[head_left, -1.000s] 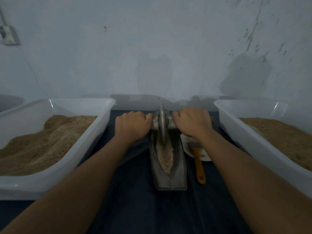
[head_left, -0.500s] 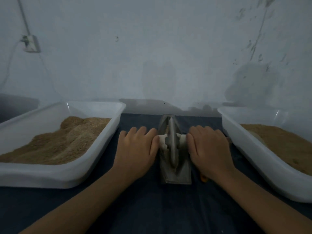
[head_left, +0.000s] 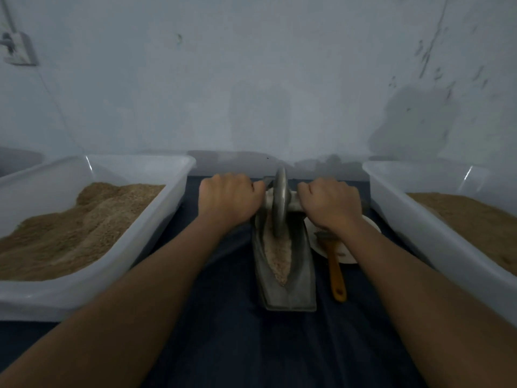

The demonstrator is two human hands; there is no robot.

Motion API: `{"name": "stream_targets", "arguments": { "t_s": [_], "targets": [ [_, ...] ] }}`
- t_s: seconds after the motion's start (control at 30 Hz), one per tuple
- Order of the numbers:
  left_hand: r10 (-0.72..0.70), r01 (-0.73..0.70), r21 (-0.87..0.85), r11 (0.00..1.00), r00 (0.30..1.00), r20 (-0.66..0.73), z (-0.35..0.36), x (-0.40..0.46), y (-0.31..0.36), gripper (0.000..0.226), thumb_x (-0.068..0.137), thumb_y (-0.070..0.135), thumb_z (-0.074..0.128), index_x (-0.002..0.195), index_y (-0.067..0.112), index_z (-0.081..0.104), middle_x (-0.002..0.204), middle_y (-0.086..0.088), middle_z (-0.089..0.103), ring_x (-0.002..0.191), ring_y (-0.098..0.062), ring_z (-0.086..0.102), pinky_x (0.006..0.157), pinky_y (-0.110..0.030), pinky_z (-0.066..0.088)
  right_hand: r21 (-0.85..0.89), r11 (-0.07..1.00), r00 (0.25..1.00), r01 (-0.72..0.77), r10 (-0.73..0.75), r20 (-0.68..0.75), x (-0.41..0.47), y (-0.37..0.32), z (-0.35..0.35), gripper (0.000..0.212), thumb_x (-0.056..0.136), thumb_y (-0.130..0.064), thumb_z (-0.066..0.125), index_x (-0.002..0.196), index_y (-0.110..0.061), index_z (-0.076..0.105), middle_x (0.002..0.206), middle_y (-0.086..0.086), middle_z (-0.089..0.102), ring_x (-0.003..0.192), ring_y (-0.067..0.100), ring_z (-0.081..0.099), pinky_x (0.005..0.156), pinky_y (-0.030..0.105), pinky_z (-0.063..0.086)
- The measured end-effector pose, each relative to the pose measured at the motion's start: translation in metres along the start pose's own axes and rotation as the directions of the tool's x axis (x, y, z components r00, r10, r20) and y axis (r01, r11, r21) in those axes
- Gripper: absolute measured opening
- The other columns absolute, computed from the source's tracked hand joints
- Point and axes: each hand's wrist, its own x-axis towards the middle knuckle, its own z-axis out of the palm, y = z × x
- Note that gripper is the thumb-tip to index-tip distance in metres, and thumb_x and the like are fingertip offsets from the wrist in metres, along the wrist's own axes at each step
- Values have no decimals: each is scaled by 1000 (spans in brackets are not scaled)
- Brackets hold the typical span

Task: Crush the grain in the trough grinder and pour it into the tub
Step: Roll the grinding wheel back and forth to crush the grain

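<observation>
Our left hand (head_left: pixel 228 198) and right hand (head_left: pixel 330 203) grip the wheel (head_left: pixel 279 203) axle. We should press evenly, keeping it centred in the trough (head_left: pixel 299 278) over the grain (head_left: pixel 278 256).

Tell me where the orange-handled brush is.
In the head view, the brush lies right of the trough grinder, its head on the white plate beneath the right hand.

Two bare forearms come into the head view from the near corners — no sleeves, cuffs or gloves on the visible length of either. The left hand (head_left: pixel 228 198) and the right hand (head_left: pixel 330 204) are bare too — no rings, watch or bands show on the wrists or the backs. The nails are out of sight.
</observation>
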Motion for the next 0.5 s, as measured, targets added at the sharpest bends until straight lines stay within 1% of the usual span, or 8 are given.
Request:
{"name": "stream_targets", "arguments": {
  "t_s": [0.07, 0.1, 0.17, 0.2, 0.23, 0.3, 0.37, 0.5],
  "targets": [
    [-52, 53, -81, 995, 999, 10, -3, 3, 2, 52, 90, 45, 10, 60, 16, 42, 60, 1, 43, 52, -17, 35, 52, -28, 22, -8, 1000, 1000, -1, 1, 18, 0, -1, -2, 46, 103, -35, 34, 64, -15, 49, 63, 0, 47, 55, 18, 39, 53, 33, 18],
    [-52, 53, -81, 995, 999, 12, -7, -1, 2, 55, 88, 46, 5, 59, 17, 41, 60, 2, 43, 53, -17, 35, 52, -28, 22, -42, 999, 999, 20, -18, 33, -3, -2, -3, 43, 102, -33, 33, 66, -16, 47, 63, -1, 45, 56, 16, 37, 53, 32, 19],
    [10, -11, -39, 999, 1000, -27, -15, -15, 4, 55, 80, 38, -9, 64, 18, 40, 62, 3, 40, 54, -17, 36, 55, -26, 27, -95, 993, 997, 70, -67, 30, -15, -3, -7, 38, 99, -30, 27, 69, -17, 46, 63, -4, 43, 55, 15, 34, 53, 32, 21],
    [30, -31, -32, 999, 999, -39, -19, -26, 5, 53, 80, 32, -9, 68, 19, 40, 62, 3, 39, 54, -17, 36, 57, -27, 28, -107, 990, 996, 89, -90, 2, -24, -4, -10, 38, 98, -29, 24, 68, -18, 45, 61, -5, 42, 53, 15, 35, 53, 32, 23],
    [37, -39, -26, 999, 997, -65, -20, -37, 5, 49, 84, 29, -5, 69, 22, 40, 61, 4, 39, 53, -18, 36, 57, -29, 27, -102, 988, 992, 113, -118, -45, -34, -6, -13, 39, 99, -28, 24, 67, -19, 44, 59, -6, 40, 52, 15, 35, 52, 32, 25],
    [13, -22, -61, 998, 990, -143, -24, -59, 2, 40, 95, 33, 11, 69, 25, 41, 60, 6, 44, 52, -19, 39, 58, -33, 27, -59, 986, 973, 158, -166, -162, -55, -12, -22, 39, 101, -29, 26, 66, -22, 40, 57, -8, 35, 50, 15, 34, 51, 34, 25],
    [10, -31, -92, 995, 976, -217, -24, -79, -1, 35, 102, 35, 25, 73, 26, 41, 64, 8, 46, 56, -19, 41, 60, -36, 29, -38, 980, 949, 195, -198, -245, -72, -14, -32, 37, 104, -31, 27, 70, -24, 41, 61, -10, 34, 54, 15, 33, 56, 35, 24],
    [32, -71, -117, 991, 952, -305, -30, -109, -5, 27, 108, 36, 26, 83, 30, 36, 75, 9, 40, 65, -17, 34, 65, -37, 23, -47, 958, 903, 284, -283, -323, -92, -13, -40, 30, 106, -31, 30, 78, -26, 38, 72, -11, 31, 64, 15, 29, 65, 35, 20]
  ]
}}
